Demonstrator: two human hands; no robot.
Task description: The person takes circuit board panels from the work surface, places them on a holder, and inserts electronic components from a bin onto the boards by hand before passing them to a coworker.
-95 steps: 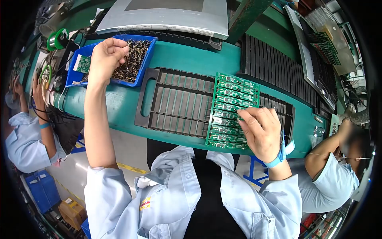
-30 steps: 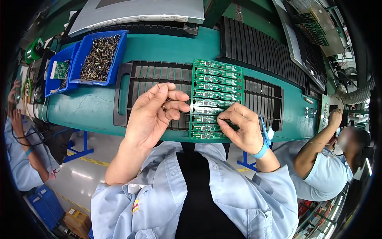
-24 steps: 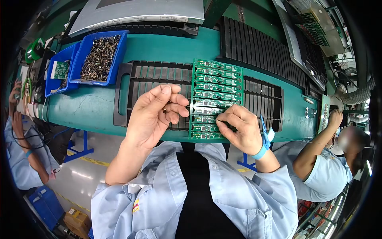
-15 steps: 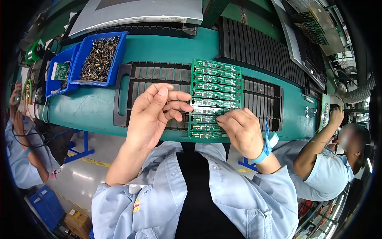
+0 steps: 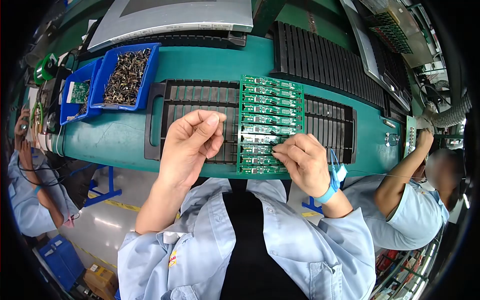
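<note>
A green circuit board panel [image 5: 271,120] of several strips lies across a black slotted tray [image 5: 200,95]. Just left of the panel, above the tray, my left hand [image 5: 192,145] is closed with curled fingers; what it holds, if anything, is hidden. My right hand [image 5: 305,162] has thumb and forefinger pinched over the panel's lower right part, at a small dark piece too small to name. A blue band [image 5: 327,194] circles the right wrist. To the left, a blue bin [image 5: 150,75] holds many small leaded components [image 5: 126,77].
Another blue bin [image 5: 67,111] holds a small green board [image 5: 78,93]. Black racks [image 5: 325,65] stand at the back right, a grey metal case [image 5: 175,17] at the back. A co-worker [image 5: 415,210] sits at the right, another person [image 5: 35,195] at the left.
My left hand has come from the component bin to beside the panel, and its fingers have since curled in. My right hand has moved slightly down and left over the panel.
</note>
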